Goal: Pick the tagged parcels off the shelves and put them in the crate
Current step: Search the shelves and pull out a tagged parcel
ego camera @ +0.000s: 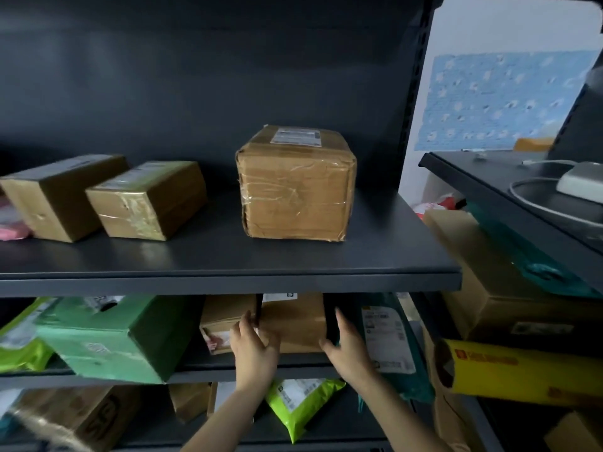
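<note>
On the second shelf from the top stands a brown cardboard parcel (295,321) with black edges and a white label on top. My left hand (253,345) grips its left side and my right hand (346,345) grips its right side, thumbs on the front face. To its left a smaller brown box (220,318) touches it, and a teal mailer bag (388,337) leans to its right. The upper shelf (228,275) carries a taped cube-shaped box (295,190) and two flatter brown boxes (146,200), (58,194). No crate is in view.
A green box (111,334) and lime bags (19,344) fill the left of the second shelf. A lime mailer (300,402) and brown boxes (71,415) lie on the shelf below. At the right are stacked cartons (496,288), a yellow box (522,370) and a dark side shelf (509,190).
</note>
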A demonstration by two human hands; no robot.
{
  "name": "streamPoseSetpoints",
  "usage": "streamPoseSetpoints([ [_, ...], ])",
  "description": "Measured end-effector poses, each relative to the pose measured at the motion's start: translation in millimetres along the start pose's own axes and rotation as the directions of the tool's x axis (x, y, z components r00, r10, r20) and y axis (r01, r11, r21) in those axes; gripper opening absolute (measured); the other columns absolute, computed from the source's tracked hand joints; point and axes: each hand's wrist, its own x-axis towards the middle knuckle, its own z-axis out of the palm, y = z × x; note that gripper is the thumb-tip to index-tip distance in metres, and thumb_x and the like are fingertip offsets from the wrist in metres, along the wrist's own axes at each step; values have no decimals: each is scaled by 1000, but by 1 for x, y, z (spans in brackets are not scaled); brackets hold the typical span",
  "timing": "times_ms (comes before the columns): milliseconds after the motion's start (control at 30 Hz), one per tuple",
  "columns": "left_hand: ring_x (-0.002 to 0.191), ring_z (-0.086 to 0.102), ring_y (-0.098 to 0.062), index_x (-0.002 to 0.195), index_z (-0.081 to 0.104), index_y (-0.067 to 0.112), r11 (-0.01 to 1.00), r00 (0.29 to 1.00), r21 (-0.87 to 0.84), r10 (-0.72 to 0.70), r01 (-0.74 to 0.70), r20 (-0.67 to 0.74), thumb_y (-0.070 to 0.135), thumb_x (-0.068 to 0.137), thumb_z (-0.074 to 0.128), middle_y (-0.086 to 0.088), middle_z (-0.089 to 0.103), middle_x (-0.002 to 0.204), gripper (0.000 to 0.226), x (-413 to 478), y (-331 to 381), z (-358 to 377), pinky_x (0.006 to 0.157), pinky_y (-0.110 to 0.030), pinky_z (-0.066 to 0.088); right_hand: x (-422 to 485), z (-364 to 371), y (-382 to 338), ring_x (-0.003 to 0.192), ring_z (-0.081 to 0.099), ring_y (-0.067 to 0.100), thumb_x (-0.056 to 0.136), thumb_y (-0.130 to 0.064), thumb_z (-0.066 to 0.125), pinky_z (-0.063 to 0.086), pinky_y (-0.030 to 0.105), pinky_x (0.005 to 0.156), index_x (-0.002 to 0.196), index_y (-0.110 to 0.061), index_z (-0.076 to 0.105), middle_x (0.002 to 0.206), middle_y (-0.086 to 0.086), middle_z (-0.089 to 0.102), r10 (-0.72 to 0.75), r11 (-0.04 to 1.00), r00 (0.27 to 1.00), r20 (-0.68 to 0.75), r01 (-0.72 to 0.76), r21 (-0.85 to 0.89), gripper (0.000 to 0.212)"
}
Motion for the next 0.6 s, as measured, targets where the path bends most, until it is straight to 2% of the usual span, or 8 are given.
streamPoseSetpoints([
  [100, 132, 31, -31, 143, 29, 10, 997, 997, -40, -62, 64, 47, 13, 89, 59, -14, 33, 139, 62, 6, 3, -4, 109, -41, 31, 1, 5, -6, 133, 38, 17, 90, -26, 59, 32, 24, 103, 149, -23, 12, 149, 0, 34, 21, 998, 998, 61, -24, 53, 75],
  [167, 133, 31, -29, 145, 27, 13, 996, 993, -52, -64, 69, 97, 12, 90, 57, -12, 31, 140, 63, 4, 4, -4, 110, -41, 31, -4, 8, -10, 120, 47, 13, 91, -23, 58, 35, 20, 95, 149, -24, 15, 141, 1, 46, 35, 990, 995, 95, -48, 129, 72],
  [267, 129, 38, -27, 145, 28, 15, 995, 989, -83, -39, 51, 141, 7, 88, 55, -8, 34, 139, 63, -6, 5, -2, 106, -35, 34, -17, 11, -15, 110, 48, 6, 91, -19, 57, 35, 18, 91, 146, -26, 21, 129, -3, 52, 30, 970, 997, 75, -47, 237, 66],
  [333, 116, 49, -21, 136, 37, 14, 991, 988, -129, -22, 42, 153, 6, 86, 57, -6, 46, 130, 55, -17, 2, -3, 97, -31, 42, -30, 12, -15, 112, 50, 6, 89, -13, 59, 37, 18, 93, 139, -30, 27, 124, -6, 53, 15, 964, 999, 30, -22, 266, 62],
  [367, 106, 53, -14, 128, 40, 15, 989, 987, -142, -12, 35, 160, 7, 85, 59, -3, 51, 122, 48, -24, 0, -4, 88, -26, 45, -37, 12, -13, 114, 51, 8, 88, -11, 60, 40, 21, 96, 138, -29, 30, 123, -6, 54, 17, 962, 1000, 5, -18, 273, 61],
  [433, 94, 54, -3, 113, 42, 21, 990, 984, -137, 1, 24, 175, 12, 87, 60, 2, 56, 110, 33, -38, -7, -6, 73, -19, 43, -53, 14, -6, 114, 53, 12, 86, -9, 63, 43, 28, 99, 139, -21, 33, 123, -2, 55, 35, 962, 997, -65, -16, 272, 62],
  [533, 92, 57, -9, 94, 43, 25, 992, 983, -123, -12, 36, 185, 20, 90, 59, -1, 59, 103, 17, -55, -16, -8, 78, -27, 46, -74, 15, 4, 106, 56, 14, 83, -11, 67, 48, 29, 93, 136, -11, 38, 117, 2, 57, 62, 962, 985, -164, -16, 271, 60],
  [600, 93, 57, -13, 93, 43, 23, 994, 983, -104, -17, 36, 185, 23, 91, 57, -3, 59, 101, 14, -63, -20, -11, 80, -28, 46, -85, 15, 7, 103, 55, 13, 82, -15, 69, 48, 25, 87, 134, -9, 39, 116, 2, 55, 76, 964, 980, -185, -25, 266, 61],
])
